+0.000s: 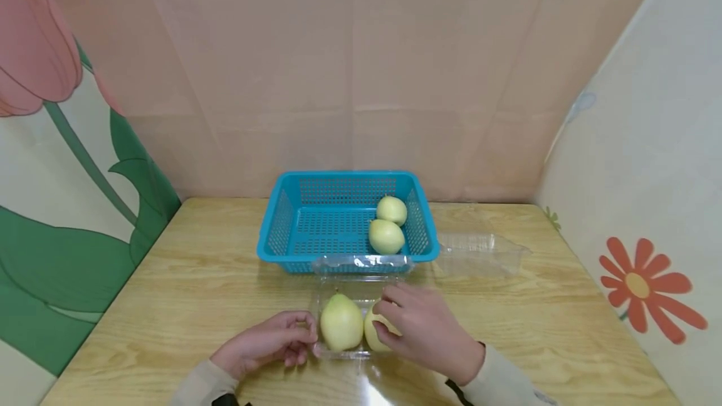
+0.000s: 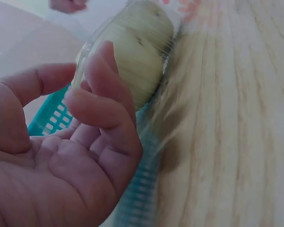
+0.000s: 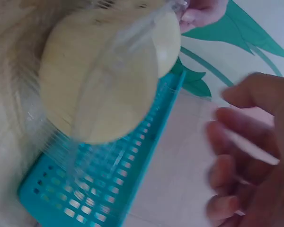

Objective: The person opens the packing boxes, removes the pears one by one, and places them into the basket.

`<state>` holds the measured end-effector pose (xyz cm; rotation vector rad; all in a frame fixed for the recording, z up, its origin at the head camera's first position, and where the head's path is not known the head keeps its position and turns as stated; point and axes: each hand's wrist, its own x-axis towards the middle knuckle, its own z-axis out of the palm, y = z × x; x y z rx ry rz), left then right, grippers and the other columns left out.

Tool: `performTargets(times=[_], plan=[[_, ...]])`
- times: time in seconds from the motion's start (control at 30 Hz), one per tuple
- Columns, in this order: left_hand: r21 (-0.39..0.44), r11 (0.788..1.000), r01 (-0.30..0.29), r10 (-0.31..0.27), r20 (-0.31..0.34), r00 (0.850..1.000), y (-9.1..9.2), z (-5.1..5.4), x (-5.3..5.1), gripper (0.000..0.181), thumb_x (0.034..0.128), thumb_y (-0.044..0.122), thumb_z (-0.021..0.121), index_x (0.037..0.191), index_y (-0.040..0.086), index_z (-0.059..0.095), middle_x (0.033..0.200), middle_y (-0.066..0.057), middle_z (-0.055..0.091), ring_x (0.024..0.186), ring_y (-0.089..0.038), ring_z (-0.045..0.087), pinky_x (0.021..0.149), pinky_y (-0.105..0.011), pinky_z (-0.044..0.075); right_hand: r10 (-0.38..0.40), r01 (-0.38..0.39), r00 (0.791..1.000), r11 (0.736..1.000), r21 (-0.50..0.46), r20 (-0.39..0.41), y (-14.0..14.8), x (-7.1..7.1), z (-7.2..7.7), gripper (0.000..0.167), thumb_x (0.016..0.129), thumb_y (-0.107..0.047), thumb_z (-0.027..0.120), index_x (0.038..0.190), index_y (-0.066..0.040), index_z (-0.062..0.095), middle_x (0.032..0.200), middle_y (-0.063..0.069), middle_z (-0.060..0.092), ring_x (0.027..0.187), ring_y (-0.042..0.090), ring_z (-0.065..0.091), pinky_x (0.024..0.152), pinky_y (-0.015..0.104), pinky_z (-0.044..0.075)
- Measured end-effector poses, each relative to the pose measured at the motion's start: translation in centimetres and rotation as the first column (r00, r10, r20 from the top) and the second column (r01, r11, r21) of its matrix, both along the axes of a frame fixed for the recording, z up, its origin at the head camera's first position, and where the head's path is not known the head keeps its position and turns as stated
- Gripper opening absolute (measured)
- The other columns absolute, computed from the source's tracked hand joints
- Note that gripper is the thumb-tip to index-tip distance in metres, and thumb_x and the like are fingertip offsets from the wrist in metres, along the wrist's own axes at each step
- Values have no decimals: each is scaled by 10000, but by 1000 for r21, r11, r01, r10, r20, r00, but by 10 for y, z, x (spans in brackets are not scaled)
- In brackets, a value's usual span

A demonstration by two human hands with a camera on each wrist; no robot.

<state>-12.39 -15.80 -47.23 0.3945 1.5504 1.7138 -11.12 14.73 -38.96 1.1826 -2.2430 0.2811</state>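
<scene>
A clear plastic clamshell box point(image 1: 361, 279) stands at the table's near side, its lid raised toward the blue basket. Two pale green pears lie in it side by side, a left pear point(image 1: 341, 323) and a right pear point(image 1: 374, 329). My left hand point(image 1: 276, 338) pinches the box's left rim between thumb and fingertips, seen closely in the left wrist view. Over the right pear hovers my right hand point(image 1: 423, 327), hiding part of it. In the right wrist view its loosely bent fingers point(image 3: 222, 172) hold nothing and stay apart from the pears.
Behind the box is a blue perforated basket point(image 1: 276, 230) with two more pears, one far point(image 1: 392, 210) and one near point(image 1: 386, 237), at its right side. Another clear plastic container point(image 1: 479, 254) lies right of the basket on the wooden table point(image 1: 564, 331). Patterned walls enclose the table.
</scene>
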Motion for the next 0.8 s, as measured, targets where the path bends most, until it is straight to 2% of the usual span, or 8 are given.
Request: performTargets(times=[0.1,0.2,0.33,0.63,0.8], plan=[[-34,999,-21,21,-3,1000,1,2,-1,96,993,183,554,961,96,580,899,-24,684,671,-70,554,531,-174,425,-110,102,991,990,92,81,1,1,-5,249,725,-308,828,853,-163,671,782,-77,522,658,74,487,523,203,415],[-79,995,-63,64,1,998,1,4,-2,140,999,219,552,956,92,593,866,-12,667,658,-74,531,525,-181,412,-213,186,963,969,164,164,2,0,-8,385,740,-411,824,964,-133,679,854,-31,572,653,94,521,502,216,406],[-106,987,-124,123,-16,992,2,4,-5,171,1004,225,551,973,63,596,850,-13,661,649,-80,520,514,-182,407,-303,255,923,943,213,236,4,-2,-12,547,733,-513,809,1075,-107,679,960,28,621,666,132,585,478,238,407],[-125,968,-217,212,-49,976,2,5,-11,203,1005,186,540,1034,-11,580,851,-36,663,637,-79,528,500,-178,405,-376,298,851,920,253,366,7,-8,-14,693,705,-669,767,1115,-118,669,918,22,616,698,132,583,465,268,411],[-134,962,-238,231,-67,971,4,7,-16,214,1010,179,526,1049,-28,566,856,-45,659,640,-84,521,504,-186,404,-378,285,831,919,273,408,8,-11,-13,755,696,-711,747,1151,-113,662,946,41,654,743,157,616,490,305,457]])
